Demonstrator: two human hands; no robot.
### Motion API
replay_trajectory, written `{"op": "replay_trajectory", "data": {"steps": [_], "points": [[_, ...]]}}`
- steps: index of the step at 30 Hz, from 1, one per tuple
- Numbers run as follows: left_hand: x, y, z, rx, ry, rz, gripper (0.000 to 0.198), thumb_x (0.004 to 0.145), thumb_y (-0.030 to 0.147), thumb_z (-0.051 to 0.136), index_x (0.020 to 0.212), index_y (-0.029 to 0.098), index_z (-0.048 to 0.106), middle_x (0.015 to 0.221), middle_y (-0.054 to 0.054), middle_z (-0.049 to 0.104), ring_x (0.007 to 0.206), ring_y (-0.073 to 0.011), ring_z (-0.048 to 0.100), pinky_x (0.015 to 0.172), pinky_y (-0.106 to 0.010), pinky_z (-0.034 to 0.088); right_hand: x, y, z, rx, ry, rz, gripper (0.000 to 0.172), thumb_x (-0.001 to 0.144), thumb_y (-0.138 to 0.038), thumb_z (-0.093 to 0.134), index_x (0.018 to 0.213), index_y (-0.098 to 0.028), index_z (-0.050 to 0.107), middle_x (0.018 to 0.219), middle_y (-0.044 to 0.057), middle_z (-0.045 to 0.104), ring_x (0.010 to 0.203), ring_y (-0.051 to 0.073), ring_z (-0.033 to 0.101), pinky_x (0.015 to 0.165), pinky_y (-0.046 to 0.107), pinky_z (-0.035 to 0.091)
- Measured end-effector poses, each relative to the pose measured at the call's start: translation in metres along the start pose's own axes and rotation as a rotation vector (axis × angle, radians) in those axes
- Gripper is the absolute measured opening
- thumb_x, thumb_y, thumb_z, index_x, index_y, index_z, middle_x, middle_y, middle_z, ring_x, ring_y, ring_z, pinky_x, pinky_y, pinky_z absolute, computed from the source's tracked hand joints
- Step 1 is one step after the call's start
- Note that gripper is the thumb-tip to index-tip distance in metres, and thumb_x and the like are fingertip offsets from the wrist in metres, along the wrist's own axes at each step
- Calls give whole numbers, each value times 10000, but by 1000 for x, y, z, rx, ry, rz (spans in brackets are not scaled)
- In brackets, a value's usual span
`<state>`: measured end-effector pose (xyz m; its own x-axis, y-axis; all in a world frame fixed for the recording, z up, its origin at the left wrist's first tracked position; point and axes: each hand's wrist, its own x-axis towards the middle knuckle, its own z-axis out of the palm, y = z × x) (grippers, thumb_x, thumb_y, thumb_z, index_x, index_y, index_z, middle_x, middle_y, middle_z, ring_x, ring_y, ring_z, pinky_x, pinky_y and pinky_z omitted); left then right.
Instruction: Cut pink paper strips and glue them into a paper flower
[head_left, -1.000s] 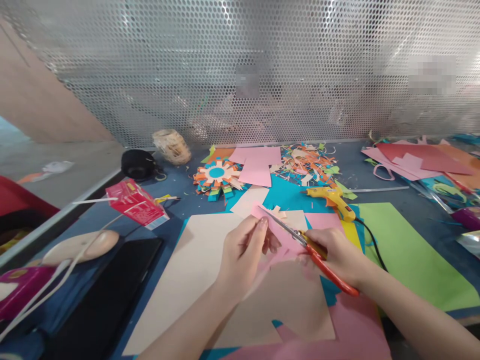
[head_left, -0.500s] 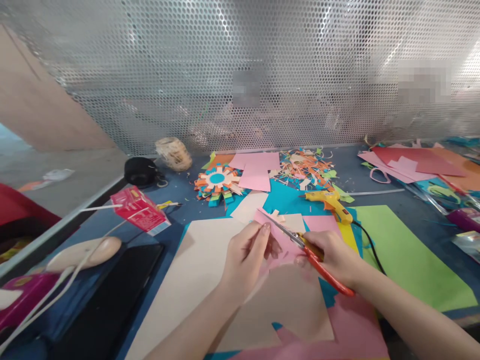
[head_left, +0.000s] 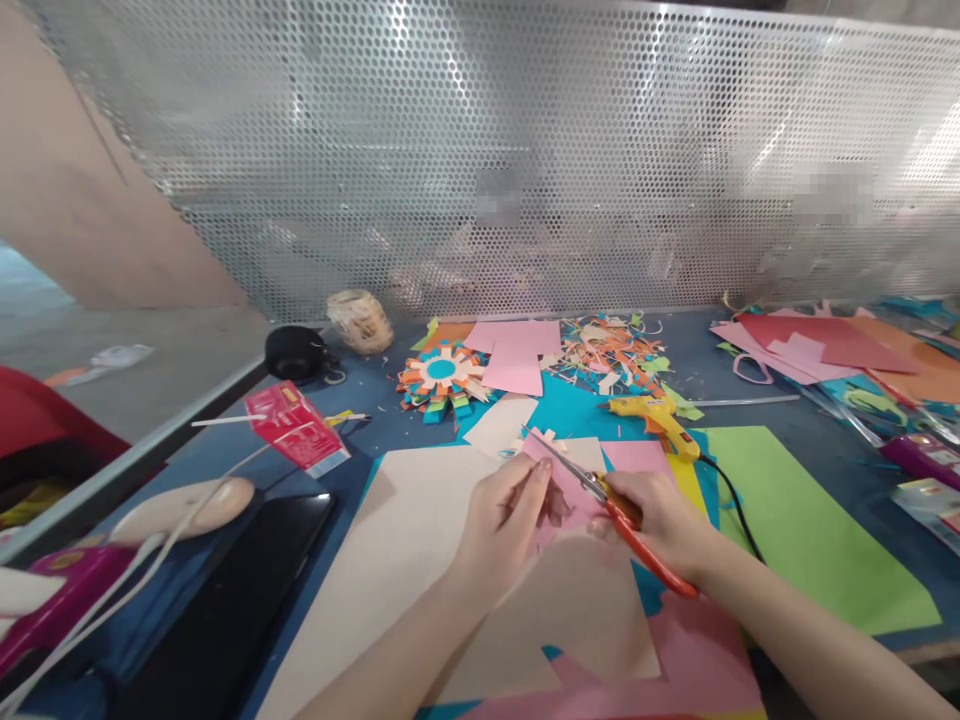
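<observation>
My left hand (head_left: 501, 525) pinches a piece of pink paper (head_left: 564, 484) between thumb and fingers, holding it just above the table. My right hand (head_left: 664, 520) grips orange-handled scissors (head_left: 600, 492), whose blades lie across the pink paper and point up and left. Under both hands lies a large beige sheet (head_left: 420, 560) on top of blue and pink sheets.
A yellow glue gun (head_left: 660, 420) with a black cord lies right of the scissors, beside a green sheet (head_left: 802, 520). Behind are a paper flower (head_left: 442, 378), pink sheets (head_left: 517, 352), a heap of scraps (head_left: 611, 345), a red carton (head_left: 296, 428) and a perforated metal screen (head_left: 480, 150).
The view has tilted slightly, so everything sits a little lower. Both hands stay on the pink paper and scissors, with the blades still across the paper.
</observation>
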<state>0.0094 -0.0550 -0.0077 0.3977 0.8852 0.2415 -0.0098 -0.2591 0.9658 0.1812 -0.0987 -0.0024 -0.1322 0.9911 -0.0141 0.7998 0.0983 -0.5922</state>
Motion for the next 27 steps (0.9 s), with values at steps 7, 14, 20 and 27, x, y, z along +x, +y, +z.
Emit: {"op": "replay_trajectory", "data": {"steps": [7, 14, 20, 27], "points": [[0, -3, 1, 21, -46, 3, 363, 872, 374, 401, 613, 161, 537, 549, -16, 592, 501, -105, 521, 504, -222, 399, 1, 1, 1, -50, 30, -3, 371, 720, -476, 523, 573, -200, 323, 515, -51, 336, 472, 74, 250, 448, 210, 194], [3, -1, 0, 74, -68, 18, 358, 867, 380, 392, 608, 168, 521, 545, -9, 578, 495, -105, 496, 510, -230, 382, 0, 3, 2, 23, 36, -27, 294, 717, -423, 506, 581, -193, 382, 508, -44, 376, 468, 79, 318, 457, 209, 235], [20, -5, -11, 151, 38, 28, 313, 837, 365, 411, 604, 176, 500, 540, 9, 540, 496, -105, 484, 515, -228, 370, 4, 12, -7, 138, 267, -60, 277, 739, -430, 492, 628, -177, 474, 553, -16, 439, 507, 105, 387, 490, 230, 297], [35, -17, -18, 198, 93, -18, 173, 763, 330, 481, 695, 179, 527, 560, 20, 535, 534, -121, 520, 487, -216, 355, 18, 30, 0, 135, 442, -25, 296, 740, -435, 529, 609, -178, 464, 529, -35, 372, 510, 97, 334, 477, 232, 274]]}}
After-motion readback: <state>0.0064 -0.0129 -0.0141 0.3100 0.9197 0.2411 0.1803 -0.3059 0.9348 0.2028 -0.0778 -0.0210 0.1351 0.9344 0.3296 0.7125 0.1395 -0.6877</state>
